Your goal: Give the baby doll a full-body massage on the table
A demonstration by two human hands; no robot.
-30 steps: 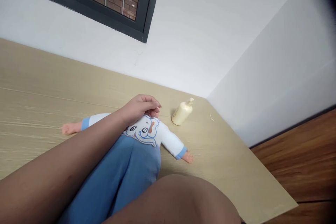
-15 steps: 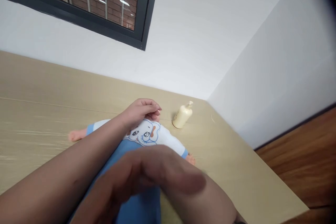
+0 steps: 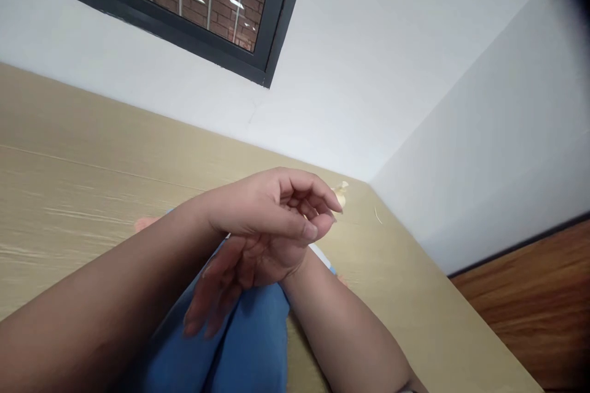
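Note:
My left hand [image 3: 281, 202] is in the middle of the head view, with thumb and fingers loosely curved and apart and nothing visible in them. Just beneath it is my right hand [image 3: 258, 261], palm partly showing and fingers stretched down to the left; it is open too. The wrists cross closely; whether the hands touch I cannot tell. Below them lies a doll in blue trousers [image 3: 258, 338], its white sleeve [image 3: 321, 256] showing at the right and one small hand [image 3: 145, 223] at the left. My hands and forearms hide its torso and head area.
A cream pump bottle [image 3: 342, 198] stands behind my left fingertips, partly covered. The surface has a tan cover [image 3: 92, 184] and meets a white wall [image 3: 359, 73] with a dark-framed window [image 3: 258, 64]. Brown wood panelling [image 3: 530, 295] is at the right.
My left hand has risen off the doll's chest and moved right, its fingers loosening. My right hand has drawn away from the camera to under the left hand. The view has tilted slightly.

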